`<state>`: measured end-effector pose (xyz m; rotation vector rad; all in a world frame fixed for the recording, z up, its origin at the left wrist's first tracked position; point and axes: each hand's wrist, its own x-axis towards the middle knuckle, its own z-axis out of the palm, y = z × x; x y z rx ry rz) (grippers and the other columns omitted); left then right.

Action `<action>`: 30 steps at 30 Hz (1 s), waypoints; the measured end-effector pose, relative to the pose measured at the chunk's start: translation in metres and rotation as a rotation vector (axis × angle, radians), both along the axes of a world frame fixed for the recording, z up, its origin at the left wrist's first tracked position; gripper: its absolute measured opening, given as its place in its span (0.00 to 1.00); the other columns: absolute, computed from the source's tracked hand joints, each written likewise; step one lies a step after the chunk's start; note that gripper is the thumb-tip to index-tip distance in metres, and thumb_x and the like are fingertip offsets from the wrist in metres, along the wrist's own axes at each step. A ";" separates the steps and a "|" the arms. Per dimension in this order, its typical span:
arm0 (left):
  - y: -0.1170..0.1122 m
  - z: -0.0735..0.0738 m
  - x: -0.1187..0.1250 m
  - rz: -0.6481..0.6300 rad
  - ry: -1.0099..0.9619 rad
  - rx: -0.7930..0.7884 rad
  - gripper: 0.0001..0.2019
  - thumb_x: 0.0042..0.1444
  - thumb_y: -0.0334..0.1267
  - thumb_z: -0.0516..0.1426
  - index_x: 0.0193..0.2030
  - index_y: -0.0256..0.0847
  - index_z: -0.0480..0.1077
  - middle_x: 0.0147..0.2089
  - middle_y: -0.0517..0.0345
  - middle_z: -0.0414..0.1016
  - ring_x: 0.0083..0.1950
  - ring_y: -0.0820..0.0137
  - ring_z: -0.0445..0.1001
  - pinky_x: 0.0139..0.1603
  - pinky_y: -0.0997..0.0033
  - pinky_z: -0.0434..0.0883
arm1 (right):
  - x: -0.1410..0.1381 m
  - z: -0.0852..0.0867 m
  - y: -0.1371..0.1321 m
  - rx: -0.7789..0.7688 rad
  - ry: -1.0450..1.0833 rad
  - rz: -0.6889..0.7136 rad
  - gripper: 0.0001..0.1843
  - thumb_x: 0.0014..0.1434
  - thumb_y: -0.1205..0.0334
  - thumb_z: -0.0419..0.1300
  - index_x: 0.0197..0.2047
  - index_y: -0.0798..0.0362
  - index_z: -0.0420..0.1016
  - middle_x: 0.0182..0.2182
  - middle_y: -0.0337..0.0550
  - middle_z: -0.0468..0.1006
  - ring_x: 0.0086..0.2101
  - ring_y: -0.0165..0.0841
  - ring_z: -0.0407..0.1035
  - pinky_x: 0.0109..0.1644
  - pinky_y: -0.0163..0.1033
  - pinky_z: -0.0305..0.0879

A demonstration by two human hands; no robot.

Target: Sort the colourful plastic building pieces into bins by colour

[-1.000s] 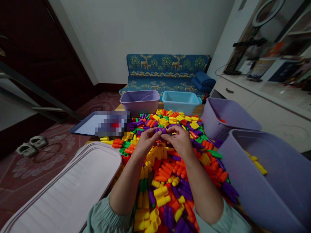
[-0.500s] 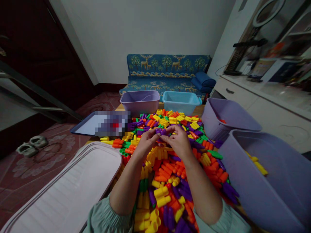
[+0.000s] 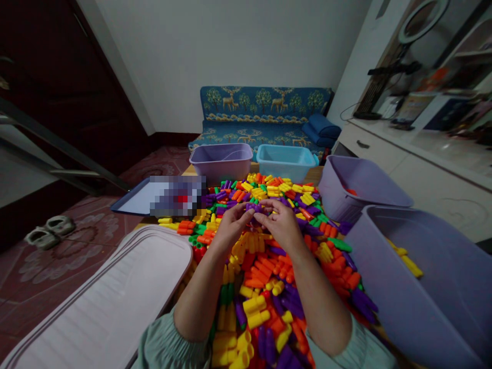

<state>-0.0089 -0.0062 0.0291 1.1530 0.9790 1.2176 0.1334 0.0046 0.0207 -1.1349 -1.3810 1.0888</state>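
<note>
At the far side stands a blue sofa (image 3: 265, 102) (deer-patterned); left, pale shoes (image 3: 43, 238); right, apparently a ring light (image 3: 404, 39).

Pale green sleeves (image 3: 167, 343) with gathered cuffs (image 3: 354, 335)

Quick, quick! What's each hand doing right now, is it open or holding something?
Left hand: closed, pinching purple plastic.
Right hand: closed, pinching the same purple plastic.

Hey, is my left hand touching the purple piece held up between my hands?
Touching: the head view shows the left hand with its thumb and fingertips against the purple piece, no gap between.
</note>
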 end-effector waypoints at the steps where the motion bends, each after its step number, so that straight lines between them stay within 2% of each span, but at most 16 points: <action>1: 0.000 0.000 0.000 0.004 0.002 0.004 0.23 0.46 0.51 0.65 0.42 0.35 0.75 0.31 0.56 0.77 0.28 0.72 0.73 0.26 0.75 0.71 | 0.000 0.000 0.000 0.001 -0.004 0.000 0.22 0.47 0.54 0.66 0.45 0.52 0.72 0.32 0.40 0.76 0.22 0.28 0.68 0.26 0.35 0.69; 10: 0.001 0.000 0.001 0.021 -0.017 0.007 0.23 0.42 0.51 0.67 0.39 0.34 0.74 0.25 0.59 0.73 0.22 0.75 0.69 0.24 0.76 0.67 | 0.001 -0.002 0.000 0.014 -0.027 0.007 0.21 0.49 0.56 0.65 0.46 0.52 0.73 0.34 0.41 0.77 0.22 0.28 0.68 0.26 0.35 0.69; 14: 0.005 -0.004 0.000 0.052 -0.020 0.000 0.25 0.39 0.52 0.68 0.37 0.34 0.73 0.22 0.62 0.71 0.20 0.77 0.66 0.23 0.77 0.65 | 0.002 -0.002 -0.001 0.053 -0.086 0.042 0.24 0.51 0.59 0.63 0.53 0.52 0.73 0.40 0.44 0.79 0.21 0.27 0.69 0.26 0.34 0.68; 16: 0.007 -0.006 -0.001 0.077 -0.027 0.002 0.25 0.37 0.52 0.69 0.36 0.34 0.72 0.22 0.63 0.71 0.19 0.77 0.66 0.22 0.77 0.64 | 0.001 0.001 -0.003 0.070 -0.102 0.072 0.25 0.52 0.62 0.61 0.54 0.52 0.72 0.39 0.44 0.80 0.22 0.27 0.70 0.25 0.33 0.67; 21: 0.006 -0.006 -0.001 0.087 -0.035 -0.025 0.26 0.34 0.52 0.70 0.36 0.35 0.72 0.22 0.63 0.72 0.20 0.77 0.67 0.23 0.77 0.66 | -0.002 0.011 -0.009 0.033 -0.021 0.081 0.19 0.50 0.65 0.60 0.47 0.52 0.73 0.28 0.38 0.79 0.26 0.32 0.75 0.28 0.33 0.70; 25: 0.001 -0.002 0.000 0.069 -0.058 -0.066 0.23 0.41 0.54 0.67 0.35 0.36 0.72 0.22 0.63 0.71 0.22 0.76 0.69 0.24 0.78 0.68 | -0.005 0.017 -0.011 -0.020 0.121 0.053 0.14 0.48 0.62 0.62 0.40 0.52 0.70 0.30 0.37 0.79 0.21 0.28 0.73 0.25 0.32 0.69; 27: 0.000 -0.002 -0.001 0.030 -0.117 -0.080 0.21 0.45 0.54 0.65 0.34 0.36 0.72 0.23 0.63 0.70 0.23 0.77 0.70 0.25 0.79 0.69 | -0.005 0.018 -0.010 -0.040 0.198 0.062 0.15 0.46 0.62 0.62 0.39 0.53 0.70 0.32 0.37 0.79 0.19 0.26 0.71 0.24 0.31 0.68; 30: 0.003 -0.006 -0.004 0.031 -0.253 -0.123 0.19 0.45 0.51 0.66 0.32 0.36 0.72 0.23 0.61 0.71 0.23 0.77 0.70 0.25 0.78 0.71 | -0.004 0.019 -0.009 -0.067 0.266 0.048 0.16 0.45 0.60 0.64 0.38 0.54 0.69 0.29 0.36 0.77 0.19 0.27 0.71 0.22 0.31 0.67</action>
